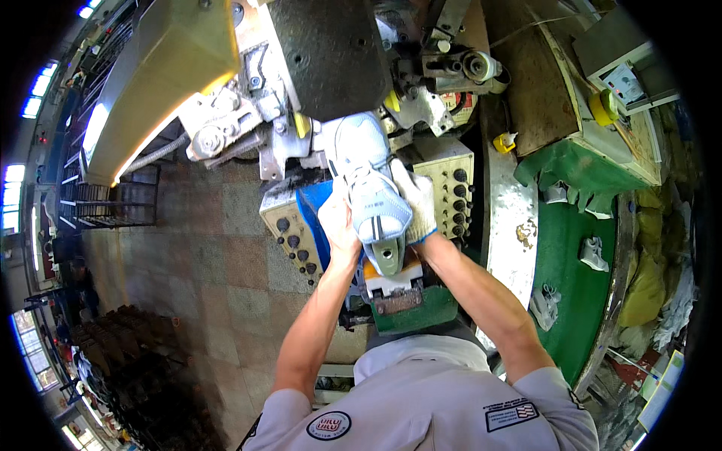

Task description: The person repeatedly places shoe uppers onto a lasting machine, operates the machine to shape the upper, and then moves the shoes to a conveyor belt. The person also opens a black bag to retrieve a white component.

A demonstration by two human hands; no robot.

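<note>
Lettering stands on the round badge [329, 426] and the rectangular striped patch [511, 414] of the pale shirt [421, 387]. The light-blue shoe [370, 180] bears small dark print. A red-and-white label [460, 100] on the machine [323, 60] seems lettered, though partly hidden.

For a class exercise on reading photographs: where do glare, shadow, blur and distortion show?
Head view: light flares along the edges of the curved yellow machine cover, and the bright rectangular windows wash out; head view: dark brown clustered objects sink into shadow; head view: fisheye bending bows the long green work surface; head view: no strong blur on the pale-blue lace-up shoe.
</note>
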